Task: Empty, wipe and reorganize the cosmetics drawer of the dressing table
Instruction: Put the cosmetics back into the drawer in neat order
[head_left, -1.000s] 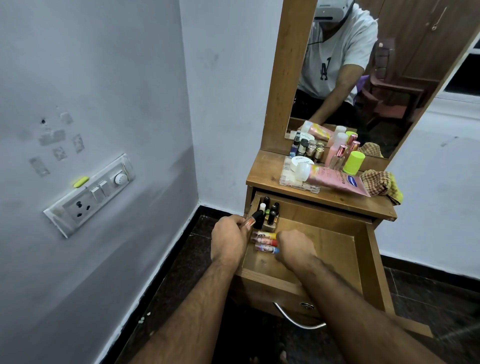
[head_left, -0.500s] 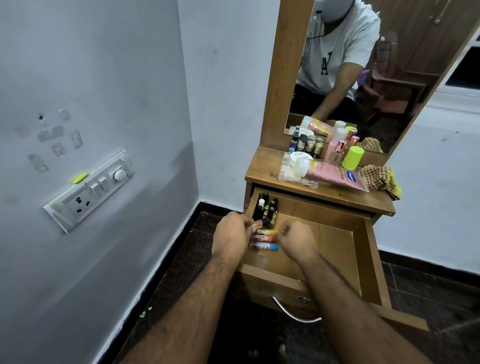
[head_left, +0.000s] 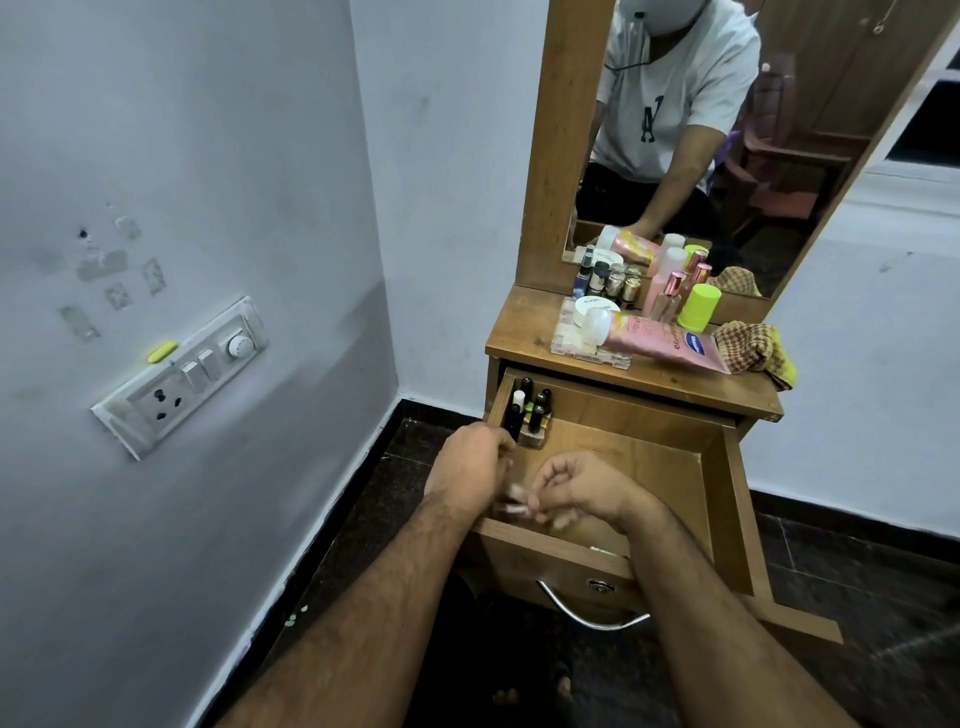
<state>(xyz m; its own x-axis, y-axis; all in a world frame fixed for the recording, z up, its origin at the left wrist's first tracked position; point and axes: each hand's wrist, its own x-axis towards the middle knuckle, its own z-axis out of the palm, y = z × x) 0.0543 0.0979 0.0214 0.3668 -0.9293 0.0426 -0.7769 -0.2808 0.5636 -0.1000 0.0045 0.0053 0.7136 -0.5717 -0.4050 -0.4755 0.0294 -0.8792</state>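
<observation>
Both forearms reach into the open drawer (head_left: 722, 499); the left hand (head_left: 470, 465), knuckles up, curls its fingers at the near left, what it holds hidden; the right hand (head_left: 582, 488) bends at the wrist, fingers curled, pinching a small blurred item; bottles (head_left: 530, 410) stand far left in the drawer

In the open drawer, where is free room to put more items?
The wooden drawer floor is bare from its middle to the right wall. The back left corner is crowded with upright dark small bottles; both hands fill the front left.
</observation>
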